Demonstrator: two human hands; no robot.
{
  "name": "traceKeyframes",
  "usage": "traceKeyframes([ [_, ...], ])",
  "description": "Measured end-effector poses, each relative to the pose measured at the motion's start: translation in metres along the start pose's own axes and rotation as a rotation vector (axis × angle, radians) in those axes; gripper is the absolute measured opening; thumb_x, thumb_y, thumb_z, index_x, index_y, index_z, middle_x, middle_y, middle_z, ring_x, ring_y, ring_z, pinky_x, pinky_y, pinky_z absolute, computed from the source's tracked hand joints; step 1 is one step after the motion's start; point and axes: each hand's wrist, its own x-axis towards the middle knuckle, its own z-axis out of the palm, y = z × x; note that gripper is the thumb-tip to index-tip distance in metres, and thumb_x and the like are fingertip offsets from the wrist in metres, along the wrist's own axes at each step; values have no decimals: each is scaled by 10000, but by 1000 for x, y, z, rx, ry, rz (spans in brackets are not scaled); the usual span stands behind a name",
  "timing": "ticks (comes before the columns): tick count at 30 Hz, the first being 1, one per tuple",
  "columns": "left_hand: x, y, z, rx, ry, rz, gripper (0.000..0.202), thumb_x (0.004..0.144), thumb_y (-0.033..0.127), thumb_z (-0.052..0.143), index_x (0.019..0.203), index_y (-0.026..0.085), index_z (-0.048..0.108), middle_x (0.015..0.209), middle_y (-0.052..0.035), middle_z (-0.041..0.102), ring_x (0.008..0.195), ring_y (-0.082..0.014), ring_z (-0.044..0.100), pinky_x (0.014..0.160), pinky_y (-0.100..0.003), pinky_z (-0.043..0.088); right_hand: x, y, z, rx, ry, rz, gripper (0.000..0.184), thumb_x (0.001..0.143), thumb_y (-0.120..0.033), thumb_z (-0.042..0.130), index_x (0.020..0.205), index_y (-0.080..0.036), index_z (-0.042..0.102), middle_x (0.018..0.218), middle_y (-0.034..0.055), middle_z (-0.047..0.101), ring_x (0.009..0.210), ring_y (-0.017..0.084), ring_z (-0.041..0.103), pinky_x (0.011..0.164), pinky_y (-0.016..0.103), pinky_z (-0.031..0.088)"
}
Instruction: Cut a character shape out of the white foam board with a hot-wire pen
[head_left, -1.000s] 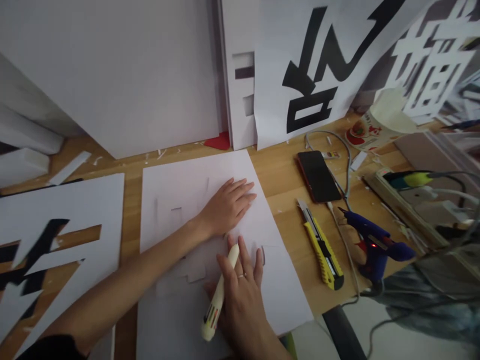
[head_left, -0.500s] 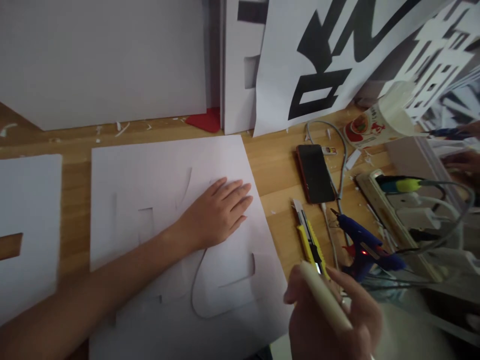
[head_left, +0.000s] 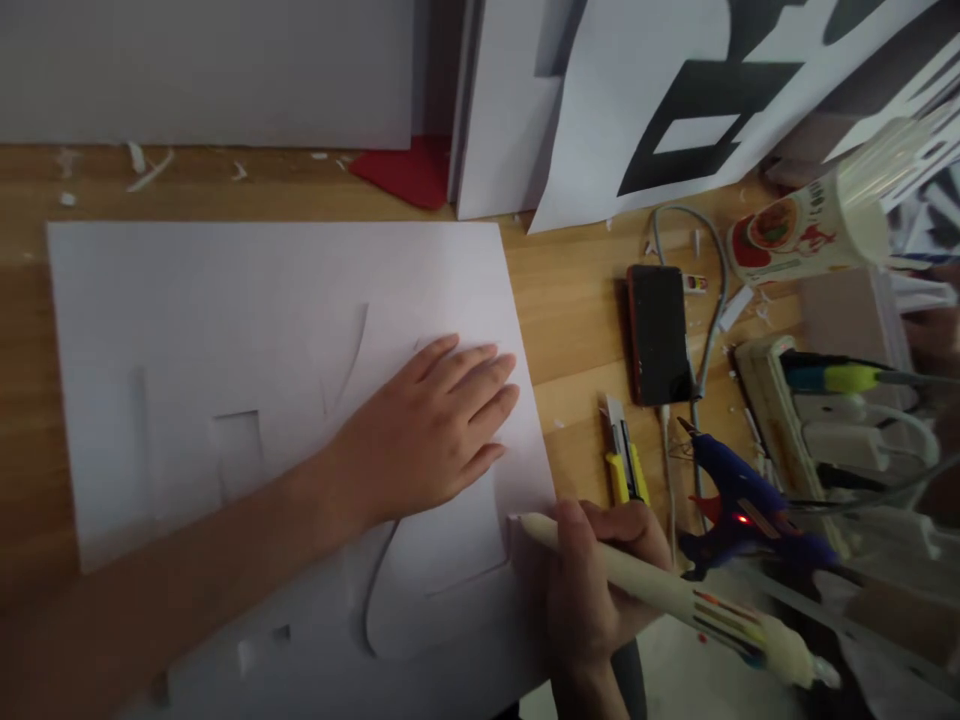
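My left hand [head_left: 431, 425] lies flat, fingers together and stretched out, pressing on a white foam sheet [head_left: 225, 310] with shapes cut into it. My right hand [head_left: 592, 580] is closed round a cream multi-colour pen [head_left: 667, 590], whose tip touches the sheet's right edge near a curved cut. A yellow utility knife [head_left: 622, 455] lies just beyond my right hand on the wooden table [head_left: 570, 320].
A black phone [head_left: 658, 330], a blue glue gun [head_left: 739, 500] with a red light, a power strip [head_left: 780, 420] with cables and a printed paper cup [head_left: 810, 225] crowd the right side. White boards with black lettering [head_left: 660, 110] lean along the back. A red piece [head_left: 405, 170] lies by them.
My right hand swung right off the sheet, then came back with the pen tip at the sheet's right edge. The view shifted down and left; my left hand stayed pressed flat.
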Motion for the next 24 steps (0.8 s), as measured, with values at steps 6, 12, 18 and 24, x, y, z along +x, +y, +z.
traceKeyframes([
  [6,-1,0,3,-3,22,-9,384,980,301,443,1298,137,583,1432,-129,536,1326,-299,470,1139,-499,348,-1,9,-5,-204,78,79,377,822,-257,705,581,-197,422,501,-88,434,439,65,385,424,192,323],
  [12,-2,0,2,-38,-10,-5,494,950,463,483,1312,141,578,1461,-162,491,1349,-333,440,1148,-531,325,4,7,-1,-272,34,51,385,827,-282,697,561,-195,434,483,-87,419,427,64,363,414,203,296],
  [18,-4,1,4,35,0,9,454,991,385,406,1351,152,553,1448,-152,515,1347,-326,453,1146,-602,294,6,8,4,-240,104,73,402,866,-360,665,578,-205,432,490,-84,397,453,79,387,440,221,316],
  [24,-3,3,6,73,-36,-12,560,1000,396,393,1478,103,383,1563,-154,363,1450,-285,329,1206,-558,194,2,8,1,-187,44,48,387,869,-315,653,588,-209,410,505,-88,401,442,75,377,427,215,320],
])
